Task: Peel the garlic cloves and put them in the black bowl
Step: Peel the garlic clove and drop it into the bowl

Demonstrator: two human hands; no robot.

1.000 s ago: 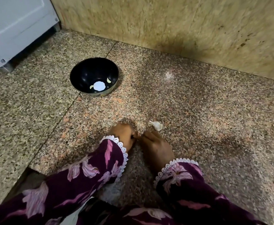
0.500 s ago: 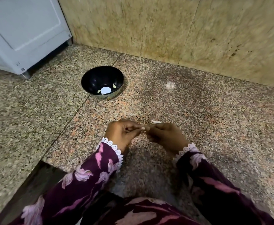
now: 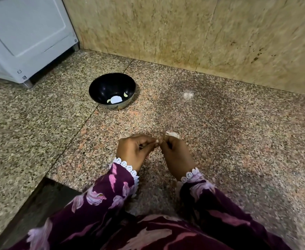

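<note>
Both hands up off the granite floor [image 3: 238,141], meeting fingertip to fingertip at frame centre. Left hand [image 3: 133,150] at approx 9 o'clock of the meeting point, fingers curled inward, thumb and forefinger pinched together on sth small and pale; only a sliver shows at the tips, prob. the garlic clove [image 3: 156,141], mostly hidden by the fingers. Right hand [image 3: 175,154] at 3 o'clock of that point, fingers likewise curled and pinching the same small item from the other side. So the clove sits betw. the two sets of fingertips, touching both. Just past the right hand's knuckles, at approx 1 o'clock, a whitish garlic piece [image 3: 172,134] lies on the floor; can't tell if it touches the hand. Black bowl [image 3: 101,87] stands upright on the floor at 11 o'clock from the hands, well apart from them, w/ two peeled cloves [image 3: 125,94] inside near the bottom, beside a bright white patch, prob. glare. Sleeves [image 3: 112,188] dark purple, pink floral print, white lace cuffs. White appliance [image 3: 27,38] at 10 o'clock, top-left corner, on small feet. Tan stone wall [image 3: 184,33] across 12 o'clock, behind the bowl.
</note>
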